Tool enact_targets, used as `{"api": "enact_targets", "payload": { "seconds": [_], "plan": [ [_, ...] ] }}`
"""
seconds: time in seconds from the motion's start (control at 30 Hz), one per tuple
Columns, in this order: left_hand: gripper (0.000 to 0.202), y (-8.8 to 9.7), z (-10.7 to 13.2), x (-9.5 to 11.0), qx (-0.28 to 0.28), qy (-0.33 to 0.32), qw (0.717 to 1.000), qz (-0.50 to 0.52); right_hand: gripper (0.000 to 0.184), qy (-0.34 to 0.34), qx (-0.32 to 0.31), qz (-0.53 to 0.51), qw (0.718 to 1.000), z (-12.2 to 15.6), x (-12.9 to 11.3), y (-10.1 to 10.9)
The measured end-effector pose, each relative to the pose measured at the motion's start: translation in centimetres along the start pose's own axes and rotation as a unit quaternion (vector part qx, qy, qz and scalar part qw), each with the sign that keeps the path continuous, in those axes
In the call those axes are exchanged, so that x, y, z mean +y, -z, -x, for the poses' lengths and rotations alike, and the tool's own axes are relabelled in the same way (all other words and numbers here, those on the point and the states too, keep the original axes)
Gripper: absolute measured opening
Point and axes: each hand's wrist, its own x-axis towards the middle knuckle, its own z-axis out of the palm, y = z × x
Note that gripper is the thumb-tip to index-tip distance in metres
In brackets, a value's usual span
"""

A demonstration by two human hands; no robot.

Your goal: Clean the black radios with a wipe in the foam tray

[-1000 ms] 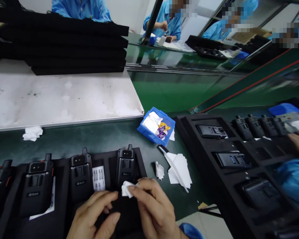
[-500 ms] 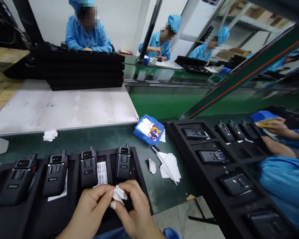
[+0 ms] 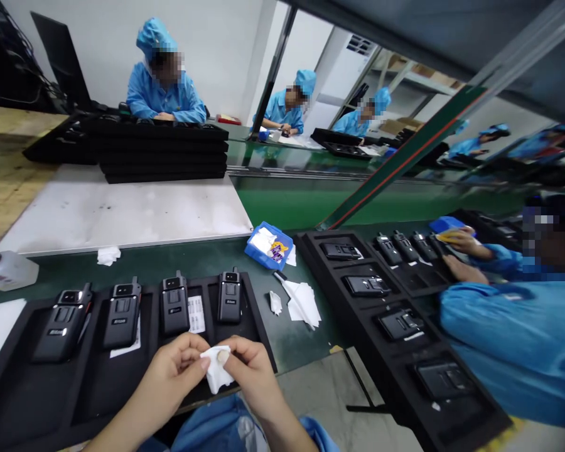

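Between my two hands is a small white wipe (image 3: pixel 218 375), pinched at its upper edge and hanging down. My left hand (image 3: pixel 181 363) grips its left side with thumb and fingers; my right hand (image 3: pixel 249 363) grips its right side, thumb on top. Both are held over the front edge of a black foam tray (image 3: pixel 145 370). Several black handheld radios lie in that tray, the closest to my hands being one radio (image 3: pixel 174 307) and another radio (image 3: pixel 229 300). A printed label sheet (image 3: pixel 196 314) sits between these two.
A blue box (image 3: pixel 269 246) holds white wipes and small purple-and-yellow items. Beside it lie a crumpled wipe (image 3: pixel 275 303) and white paper (image 3: pixel 306 304). On the right, a co-worker's sleeve (image 3: pixel 508 339) borders a second radio tray (image 3: pixel 339 292). A bottle (image 3: pixel 12 270) stands left.
The wipe, bunched up earlier, now hangs more spread out between my fingers. My view has shifted, showing more of the bottle on the left and the co-worker on the right.
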Motion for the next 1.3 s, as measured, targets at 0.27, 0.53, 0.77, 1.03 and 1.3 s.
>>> {"api": "enact_targets", "payload": {
  "seconds": [0.27, 0.53, 0.77, 1.03, 1.3],
  "plan": [
    [0.026, 0.9, 1.9, 0.9, 0.072, -0.023, 0.997, 0.017, 0.035, -0.053, -0.035, -0.066, 0.996, 0.2, 0.5, -2.3],
    [0.035, 3.0, 4.4, -0.4, 0.172, -0.101, 0.98, -0.028, 0.025, 0.036, -0.067, -0.032, 0.997, -0.3, 2.0, -5.2],
    [0.037, 6.2, 6.4, -1.7, 0.239, -0.133, 0.962, -0.001, 0.028, -0.056, -0.101, -0.096, 0.989, -0.3, 2.9, -9.9],
    [0.031, 10.2, 6.8, -4.8, 0.284, -0.133, 0.947, -0.062, 0.02, 0.195, -0.226, 0.218, 0.929, -2.4, 4.6, -11.5],
    [0.018, 14.2, 9.7, -8.9, 0.415, -0.229, 0.809, -0.348, 0.033, 0.387, -0.272, 0.438, 0.765, -9.9, -1.7, -20.4]
  ]
}}
